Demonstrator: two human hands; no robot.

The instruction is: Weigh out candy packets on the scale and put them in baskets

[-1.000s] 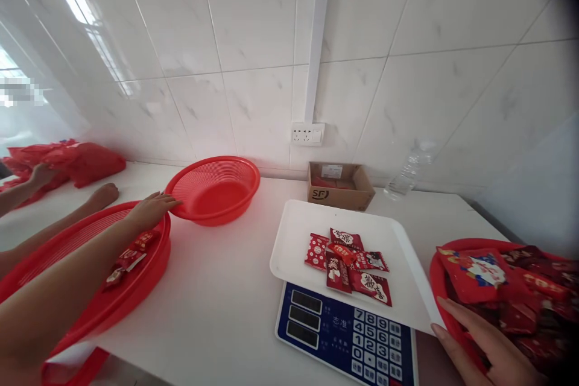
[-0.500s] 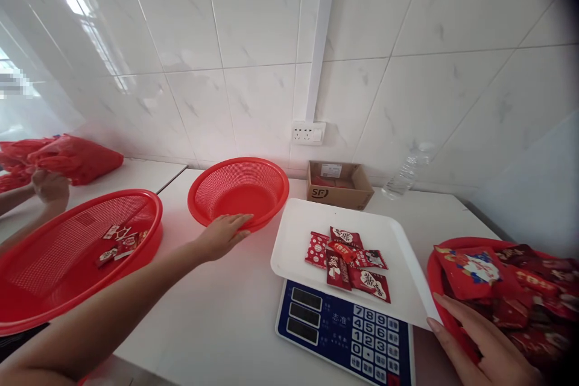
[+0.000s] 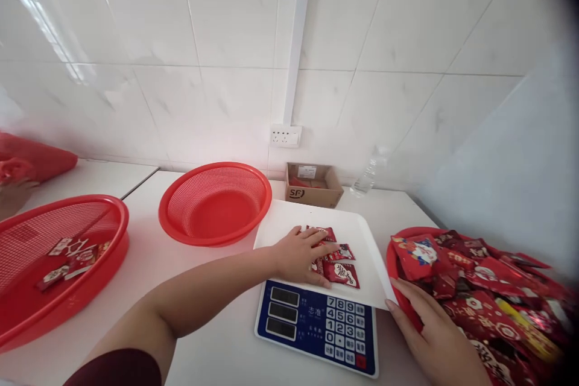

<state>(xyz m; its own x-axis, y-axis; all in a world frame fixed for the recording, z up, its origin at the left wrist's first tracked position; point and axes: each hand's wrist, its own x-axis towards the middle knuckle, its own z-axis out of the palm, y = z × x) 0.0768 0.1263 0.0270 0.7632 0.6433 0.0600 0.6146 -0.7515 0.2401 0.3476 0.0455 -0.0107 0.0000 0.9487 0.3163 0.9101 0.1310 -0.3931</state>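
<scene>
My left hand (image 3: 302, 255) reaches across the white tray (image 3: 357, 229) of the blue electronic scale (image 3: 316, 325). Its fingers are spread and lie flat over several small red snack packets (image 3: 342, 271) on the tray. My right hand (image 3: 434, 338) rests open at the near left rim of a red basket (image 3: 394, 265) heaped with red packets (image 3: 479, 301), fingers flat against the rim. An empty red mesh basket (image 3: 216, 202) stands just left of the tray.
A large red basket (image 3: 58, 265) with a few packets sits at the left. A small cardboard box (image 3: 313, 184) and a clear plastic bottle (image 3: 367, 175) stand by the tiled wall under a socket (image 3: 284, 136). Red bags (image 3: 31, 160) lie at the far left.
My left hand left the empty mesh basket's rim and moved right onto the packets on the scale tray. The view has turned right. The right hand stays at the full basket's rim.
</scene>
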